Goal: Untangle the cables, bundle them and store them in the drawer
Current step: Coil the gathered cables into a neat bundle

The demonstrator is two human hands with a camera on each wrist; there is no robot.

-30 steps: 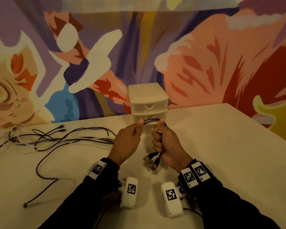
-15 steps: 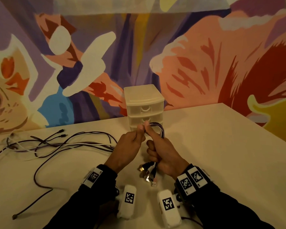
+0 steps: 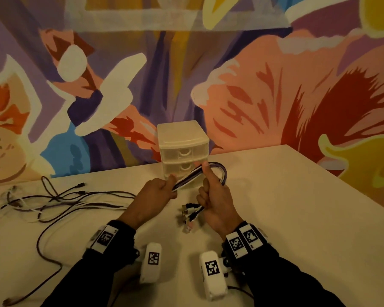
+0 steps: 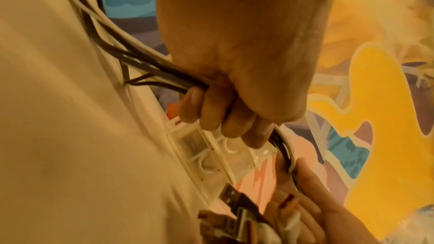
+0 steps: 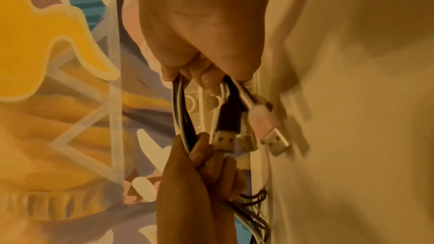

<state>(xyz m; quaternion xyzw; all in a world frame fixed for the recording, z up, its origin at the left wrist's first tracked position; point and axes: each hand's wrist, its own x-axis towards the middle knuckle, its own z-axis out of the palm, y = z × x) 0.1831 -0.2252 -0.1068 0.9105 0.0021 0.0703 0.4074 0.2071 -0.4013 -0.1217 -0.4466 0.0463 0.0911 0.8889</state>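
Bundling is in hand: above the beige table (image 3: pixel 275 196), the left hand (image 3: pixel 155 193) and right hand (image 3: pixel 217 202) each grip the black-and-white cables (image 3: pixel 186 181), whose next loop needs slack drawn before the closed translucent plastic drawer unit (image 3: pixel 183 147).

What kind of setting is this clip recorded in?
Probably an indoor studio or office corner, not a workshop: a plain pale table stands against a wall with a bright painted mural, bearing only a small plastic drawer unit and loose cables.
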